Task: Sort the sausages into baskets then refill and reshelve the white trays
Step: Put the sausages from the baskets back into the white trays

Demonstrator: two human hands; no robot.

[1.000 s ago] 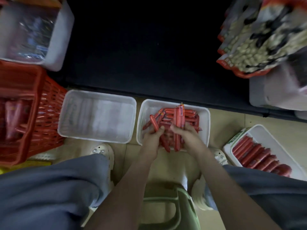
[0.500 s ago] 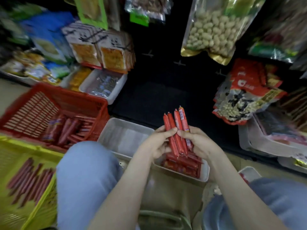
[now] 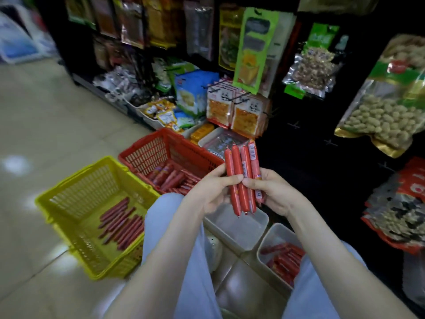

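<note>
Four red film-wrapped sausage sticks (image 3: pixel 242 173) form one bunch above the person's knees, long axes near upright, upper ends toward the shelf. Below the bunch stand two containers on the floor: a white rectangular plastic tray (image 3: pixel 239 229), and beside it a second white tray (image 3: pixel 262 254) holding red sausages. To the left, a red mesh plastic basket (image 3: pixel 147 155) holds red sausages, and a yellow mesh plastic basket (image 3: pixel 69 203) holds darker ones lying side by side. The left hand (image 3: pixel 208 192) and right hand (image 3: pixel 274 192) each curl round the bunch at mid-length.

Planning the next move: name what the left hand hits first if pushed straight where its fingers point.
The left hand meets the sausages it holds, then the right hand, though depth is unclear.
</note>
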